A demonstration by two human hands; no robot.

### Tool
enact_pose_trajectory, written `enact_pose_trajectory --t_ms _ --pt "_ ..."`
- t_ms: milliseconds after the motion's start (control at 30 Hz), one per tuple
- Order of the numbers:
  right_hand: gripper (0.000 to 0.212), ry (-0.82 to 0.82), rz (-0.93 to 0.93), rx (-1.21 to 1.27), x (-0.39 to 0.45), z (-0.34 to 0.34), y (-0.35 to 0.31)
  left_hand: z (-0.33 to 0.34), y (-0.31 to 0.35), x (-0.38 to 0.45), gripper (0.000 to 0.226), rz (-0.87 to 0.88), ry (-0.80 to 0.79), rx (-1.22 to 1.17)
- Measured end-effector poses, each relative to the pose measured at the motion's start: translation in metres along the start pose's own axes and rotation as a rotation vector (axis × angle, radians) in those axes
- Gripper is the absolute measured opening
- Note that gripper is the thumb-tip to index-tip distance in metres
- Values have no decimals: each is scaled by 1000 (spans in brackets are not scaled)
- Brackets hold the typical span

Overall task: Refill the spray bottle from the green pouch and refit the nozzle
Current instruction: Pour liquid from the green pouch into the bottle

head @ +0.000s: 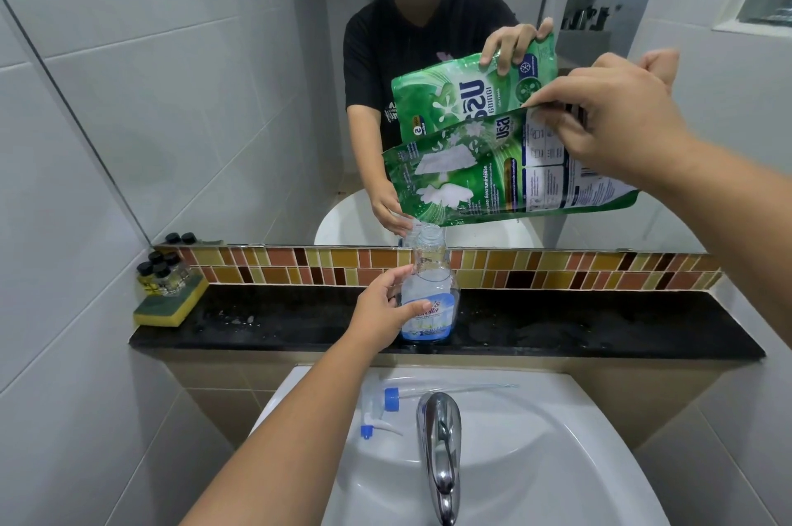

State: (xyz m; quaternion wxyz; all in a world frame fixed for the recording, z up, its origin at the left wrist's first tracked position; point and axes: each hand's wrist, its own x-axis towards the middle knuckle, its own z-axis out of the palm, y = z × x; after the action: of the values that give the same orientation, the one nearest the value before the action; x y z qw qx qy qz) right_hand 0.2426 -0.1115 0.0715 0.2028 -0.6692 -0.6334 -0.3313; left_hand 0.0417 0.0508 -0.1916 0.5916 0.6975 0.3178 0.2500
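A clear spray bottle [430, 289] with a blue label stands uncapped on the black ledge [600, 328]. My left hand [385, 307] grips its body. My right hand [608, 118] holds the green pouch [493, 169] by its bottom end, tipped with its lower left corner over the bottle's open neck. Clear liquid partly fills the bottle. The white spray nozzle [381, 410] with blue collar and long dip tube lies on the rim of the white sink [557, 440], left of the tap.
A chrome tap [441, 452] rises at the sink's middle. A yellow-green sponge [169, 302] carrying several small black-capped bottles sits at the ledge's left end. A mirror above the tiled strip reflects the person, pouch and bottle.
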Motion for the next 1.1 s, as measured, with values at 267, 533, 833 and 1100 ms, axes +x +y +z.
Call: enact_pose_trajectory --t_ms 267,533,833,1100 --pt "16 32 95 27 -16 7 8 0 1 -1 64 1 -3 4" --pt "16 74 212 83 -37 19 10 1 1 -2 64 17 11 -14" --pt "13 103 389 161 -64 32 9 -1 1 0 63 11 11 1" --pt "14 132 491 206 -78 43 5 0 1 1 63 7 17 35"
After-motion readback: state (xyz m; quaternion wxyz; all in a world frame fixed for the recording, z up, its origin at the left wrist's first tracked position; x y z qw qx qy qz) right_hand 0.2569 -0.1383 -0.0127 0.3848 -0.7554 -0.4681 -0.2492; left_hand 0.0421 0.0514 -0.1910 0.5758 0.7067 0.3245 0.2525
